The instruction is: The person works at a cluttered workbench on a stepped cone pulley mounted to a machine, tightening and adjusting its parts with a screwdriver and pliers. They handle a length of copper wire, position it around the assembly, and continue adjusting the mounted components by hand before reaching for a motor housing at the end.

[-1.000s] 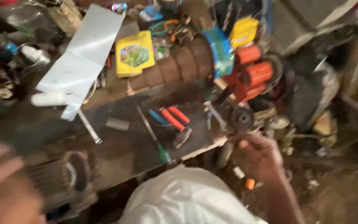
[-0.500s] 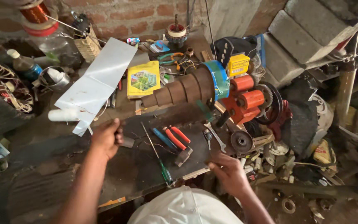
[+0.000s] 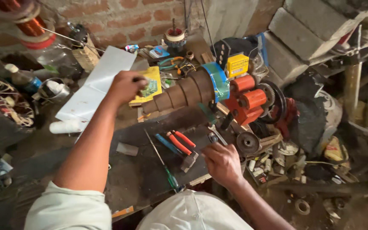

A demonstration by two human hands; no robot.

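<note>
left hand (image 3: 126, 87) curls, seemingly gripping the narrow tip at 9 o'clock of the stepped brown cone (image 3: 184, 91) to steady it, while right hand (image 3: 222, 162) half-closed rests by the pliers (image 3: 179, 142).

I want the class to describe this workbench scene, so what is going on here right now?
A person leans over a cluttered workbench by a brick wall. The left hand is closed at the narrow end of a brown stepped cone mounted on an orange winding machine. The right hand rests at the bench edge near a small wheel, beside red-handled pliers, a hammer and a screwdriver.
</note>
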